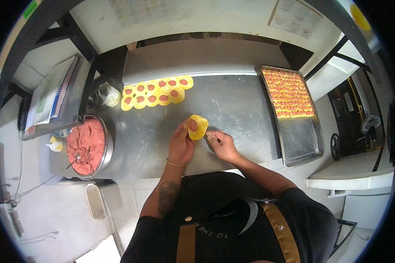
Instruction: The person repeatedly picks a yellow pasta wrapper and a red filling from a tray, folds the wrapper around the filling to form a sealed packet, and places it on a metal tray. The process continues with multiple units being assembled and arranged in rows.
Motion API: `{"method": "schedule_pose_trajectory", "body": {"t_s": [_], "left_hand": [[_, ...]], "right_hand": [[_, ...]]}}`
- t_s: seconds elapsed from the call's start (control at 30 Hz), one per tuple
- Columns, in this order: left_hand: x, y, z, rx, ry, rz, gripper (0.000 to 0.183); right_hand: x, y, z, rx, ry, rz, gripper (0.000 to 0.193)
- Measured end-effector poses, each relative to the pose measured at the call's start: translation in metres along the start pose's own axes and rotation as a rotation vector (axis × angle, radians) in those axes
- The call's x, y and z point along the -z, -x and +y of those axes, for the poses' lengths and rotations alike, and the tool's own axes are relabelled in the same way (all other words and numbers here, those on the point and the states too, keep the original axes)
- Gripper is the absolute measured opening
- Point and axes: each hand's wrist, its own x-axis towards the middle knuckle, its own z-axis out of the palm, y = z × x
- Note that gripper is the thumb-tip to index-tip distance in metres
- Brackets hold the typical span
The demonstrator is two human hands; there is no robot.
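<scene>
My left hand (181, 143) holds up a yellow round dough wrapper (200, 128) with an oval of pink filling on it, above the middle of the steel table. Right beside the wrapper's edge is my right hand (222, 145), its fingertips pinched together; whether they grip the edge or something small is too fine to tell. Farther off to the left, several yellow wrappers (152, 85) lie overlapping in two rows, each with a dab of pink filling. A big metal bowl (108, 151) of pink ground filling (85, 142) sits at the left, with metal utensils stuck in it.
On the right lies a long metal tray (300, 139), its far part packed with rows of small yellow-and-pink pieces (292, 94). Plastic bags (111, 96) stand near the bowl. A shelf with papers (52, 96) overhangs the left side. The steel table (232, 105) carries white smears.
</scene>
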Motion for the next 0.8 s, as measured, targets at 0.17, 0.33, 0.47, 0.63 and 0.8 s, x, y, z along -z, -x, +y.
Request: {"method": "schedule_pose_trajectory", "body": {"t_s": [0.17,0.33,0.47,0.63,0.8], "left_hand": [[-0.038,0.014,-0.019,-0.169,-0.239,0.020,0.026],[-0.080,0.034,-0.058,-0.272,-0.444,0.055,0.020],[-0.112,0.049,-0.096,-0.305,-0.435,0.036,0.011],[-0.132,0.070,-0.142,-0.353,-0.408,0.069,0.007],[-0.141,0.094,-0.154,-0.415,-0.408,0.050,0.008]], "right_hand": [[0.026,-0.008,-0.050,0.061,-0.183,0.057,0.028],[0.061,0.010,-0.045,0.147,-0.316,0.152,0.028],[0.086,0.041,-0.037,-0.050,-0.644,0.201,0.023],[0.111,0.068,-0.016,-0.082,-0.763,0.181,0.020],[0.135,0.081,-0.028,-0.195,-1.046,0.201,0.016]]}}
